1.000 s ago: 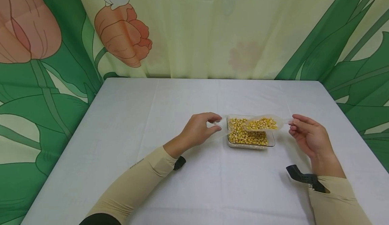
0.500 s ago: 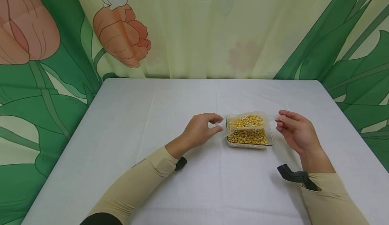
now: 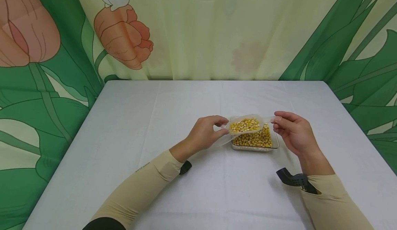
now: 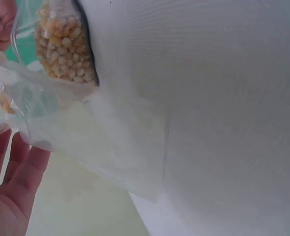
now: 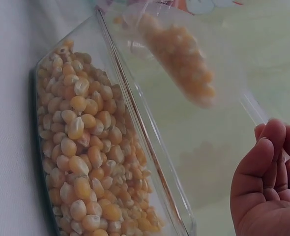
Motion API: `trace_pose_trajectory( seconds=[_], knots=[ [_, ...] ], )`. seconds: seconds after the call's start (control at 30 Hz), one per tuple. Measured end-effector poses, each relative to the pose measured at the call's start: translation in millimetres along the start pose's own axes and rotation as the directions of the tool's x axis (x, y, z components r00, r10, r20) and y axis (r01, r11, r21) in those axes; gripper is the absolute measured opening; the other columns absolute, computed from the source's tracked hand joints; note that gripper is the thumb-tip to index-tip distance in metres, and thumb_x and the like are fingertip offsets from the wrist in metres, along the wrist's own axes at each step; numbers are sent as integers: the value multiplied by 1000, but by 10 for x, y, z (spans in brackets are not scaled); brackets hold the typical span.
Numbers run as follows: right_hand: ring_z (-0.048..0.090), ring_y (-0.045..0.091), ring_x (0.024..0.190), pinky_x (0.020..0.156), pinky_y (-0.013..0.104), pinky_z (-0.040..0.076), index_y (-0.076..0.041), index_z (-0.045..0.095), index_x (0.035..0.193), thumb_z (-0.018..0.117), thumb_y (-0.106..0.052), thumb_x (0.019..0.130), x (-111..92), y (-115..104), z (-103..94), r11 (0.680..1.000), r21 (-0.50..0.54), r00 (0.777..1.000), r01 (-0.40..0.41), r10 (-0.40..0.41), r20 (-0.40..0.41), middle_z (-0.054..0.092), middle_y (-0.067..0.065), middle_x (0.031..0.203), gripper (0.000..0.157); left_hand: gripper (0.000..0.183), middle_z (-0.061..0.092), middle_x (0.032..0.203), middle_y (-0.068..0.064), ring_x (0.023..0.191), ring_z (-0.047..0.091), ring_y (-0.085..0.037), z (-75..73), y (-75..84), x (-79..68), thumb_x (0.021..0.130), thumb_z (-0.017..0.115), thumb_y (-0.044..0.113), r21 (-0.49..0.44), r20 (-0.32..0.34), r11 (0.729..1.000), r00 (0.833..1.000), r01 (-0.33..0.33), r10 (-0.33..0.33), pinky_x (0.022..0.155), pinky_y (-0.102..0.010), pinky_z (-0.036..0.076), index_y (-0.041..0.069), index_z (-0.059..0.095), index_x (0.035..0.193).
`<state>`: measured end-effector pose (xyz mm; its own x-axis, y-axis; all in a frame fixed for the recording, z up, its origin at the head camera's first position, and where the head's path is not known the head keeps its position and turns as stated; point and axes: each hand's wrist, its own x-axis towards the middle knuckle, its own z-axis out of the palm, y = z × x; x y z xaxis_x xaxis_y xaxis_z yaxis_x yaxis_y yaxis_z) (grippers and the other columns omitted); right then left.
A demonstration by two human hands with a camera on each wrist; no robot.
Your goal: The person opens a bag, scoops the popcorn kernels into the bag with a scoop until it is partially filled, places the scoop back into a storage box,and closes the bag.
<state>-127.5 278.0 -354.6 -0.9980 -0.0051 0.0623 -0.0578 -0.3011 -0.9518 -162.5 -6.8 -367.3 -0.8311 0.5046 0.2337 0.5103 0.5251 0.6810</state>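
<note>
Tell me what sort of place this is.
Probably an indoor spot set up for recording, though I can't be sure: a table draped in white, a flower-and-leaf printed curtain behind it, and a black device worn at the right wrist.

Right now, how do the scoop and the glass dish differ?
The right hand holds the scoop up; the glass dish rests on the table. The scoop is milky; the dish is clear. The scoop carries fewer kernels than the dish. Both contain yellow kernels.
</note>
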Motion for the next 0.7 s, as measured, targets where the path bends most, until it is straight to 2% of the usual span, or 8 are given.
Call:
trace_pose_trajectory(
  seconds=[0.27,0.7],
  knots=[
    [67,9,75,71,19,56,-10,74,101,60,1,99,-18,1,78,994,-101,999,44,-44,4,72,2,90,19,31,72,114,-2,103,66,-16,-5,17,-14,92,76,20,29,1,999,1000,-16,16,86,-29,51,8,72,120],
    [66,9,74,68,18,55,-13,75,98,59,7,97,-20,-30,176,977,-197,997,82,-81,12,72,1,89,26,30,73,111,-2,101,66,-18,5,18,-18,91,77,18,-2,-19,1000,1000,-25,25,84,-28,51,7,72,118]
  ],
)
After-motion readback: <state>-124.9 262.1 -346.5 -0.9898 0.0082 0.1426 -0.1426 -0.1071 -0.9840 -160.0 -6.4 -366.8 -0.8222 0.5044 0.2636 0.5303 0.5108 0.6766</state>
